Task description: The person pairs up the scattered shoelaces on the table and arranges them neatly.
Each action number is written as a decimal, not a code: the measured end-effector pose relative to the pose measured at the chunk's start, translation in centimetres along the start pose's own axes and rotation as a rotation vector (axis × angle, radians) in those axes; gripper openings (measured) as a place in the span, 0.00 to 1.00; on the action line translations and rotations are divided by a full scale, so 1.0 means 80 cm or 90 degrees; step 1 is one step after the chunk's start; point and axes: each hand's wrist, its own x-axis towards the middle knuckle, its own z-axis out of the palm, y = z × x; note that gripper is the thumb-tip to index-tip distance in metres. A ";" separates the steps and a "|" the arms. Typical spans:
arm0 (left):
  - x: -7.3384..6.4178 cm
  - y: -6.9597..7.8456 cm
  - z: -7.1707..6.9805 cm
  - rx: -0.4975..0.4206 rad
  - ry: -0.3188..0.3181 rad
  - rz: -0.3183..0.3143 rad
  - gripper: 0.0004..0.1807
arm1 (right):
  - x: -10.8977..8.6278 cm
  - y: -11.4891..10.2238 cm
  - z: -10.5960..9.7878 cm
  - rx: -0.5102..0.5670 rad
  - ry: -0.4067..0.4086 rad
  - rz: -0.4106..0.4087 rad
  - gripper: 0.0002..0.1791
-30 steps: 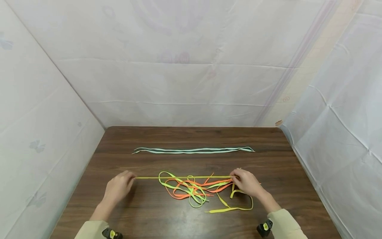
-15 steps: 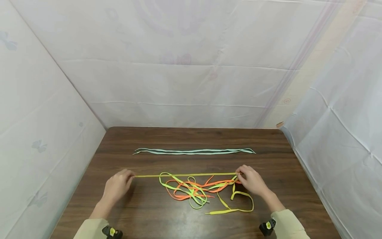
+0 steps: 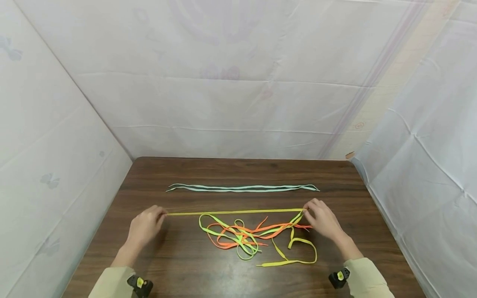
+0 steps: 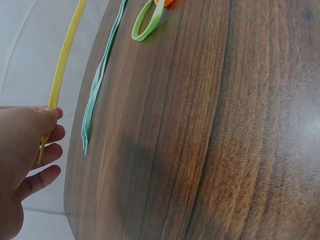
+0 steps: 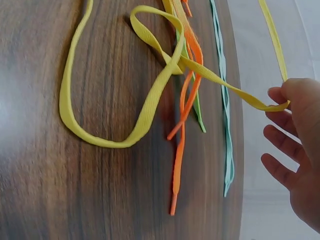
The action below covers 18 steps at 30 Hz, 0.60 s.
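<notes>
A yellow shoelace (image 3: 234,212) stretches taut between both hands, above the table. My left hand (image 3: 146,225) pinches it near its tip, which pokes out below the thumb in the left wrist view. My right hand (image 3: 323,219) pinches the same lace further along; from there its slack drops to the table and curls in a loop (image 5: 102,144). Just in front of the taut stretch lies a tangle of orange shoelaces (image 3: 223,245) and lime-green shoelaces (image 3: 244,257). Orange tips reach out near the right hand.
Mint-green shoelaces (image 3: 238,190) lie straight, side by side, across the back of the brown wooden table (image 3: 208,275). White sheeting (image 3: 223,103) hangs behind the table and along both sides.
Both hands have moved toward the back of the table, the right also outward to the right. The held stretch of yellow lace has lengthened and cleared most of the tangle.
</notes>
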 end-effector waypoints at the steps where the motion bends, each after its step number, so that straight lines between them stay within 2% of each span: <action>1: 0.001 0.000 -0.001 0.000 0.001 0.002 0.02 | 0.000 0.001 -0.001 0.000 0.004 -0.005 0.02; 7: 0.007 -0.007 -0.003 0.004 0.007 0.006 0.02 | 0.001 0.010 -0.007 -0.009 0.025 -0.027 0.03; 13: 0.015 -0.012 -0.007 0.005 0.013 0.006 0.03 | 0.002 0.020 -0.016 -0.001 0.005 -0.011 0.02; 18: 0.019 -0.016 -0.010 0.005 0.013 0.010 0.03 | 0.001 0.028 -0.021 -0.008 0.011 -0.023 0.03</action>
